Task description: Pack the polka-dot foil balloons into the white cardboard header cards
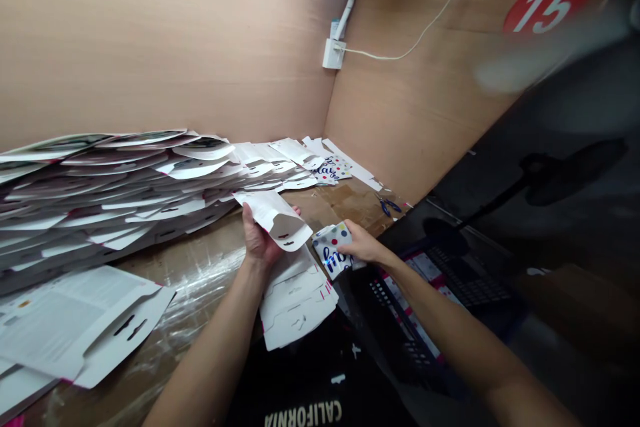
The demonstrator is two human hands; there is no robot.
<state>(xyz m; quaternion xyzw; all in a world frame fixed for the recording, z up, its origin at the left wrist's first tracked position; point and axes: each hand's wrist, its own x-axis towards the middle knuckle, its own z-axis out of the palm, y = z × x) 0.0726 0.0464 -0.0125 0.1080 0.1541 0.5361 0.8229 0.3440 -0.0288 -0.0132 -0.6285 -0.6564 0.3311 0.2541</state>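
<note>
My left hand (pixel 261 240) is wrapped around a white cardboard sleeve (pixel 278 217), which bulges open at the end facing right and has hanger slots in its flap. In my right hand (pixel 361 245) is a folded polka-dot banner (pixel 330 243) with blue script lettering, pinched beside the sleeve's open end and apart from it. Below the sleeve, a fanned stack of flat white sleeves (pixel 297 303) lies at the table edge, against my dark clothing. More dotted printed pieces (pixel 333 170) rest at the back of the table.
Layered piles of white sleeves (pixel 125 193) cover the left and back of the table. More sleeves (pixel 85 320) lie front left. Blue-handled pliers (pixel 387 205) sit near the right edge. A dark blue crate (pixel 450 280) stands lower right, and a fan (pixel 545 177) beyond it.
</note>
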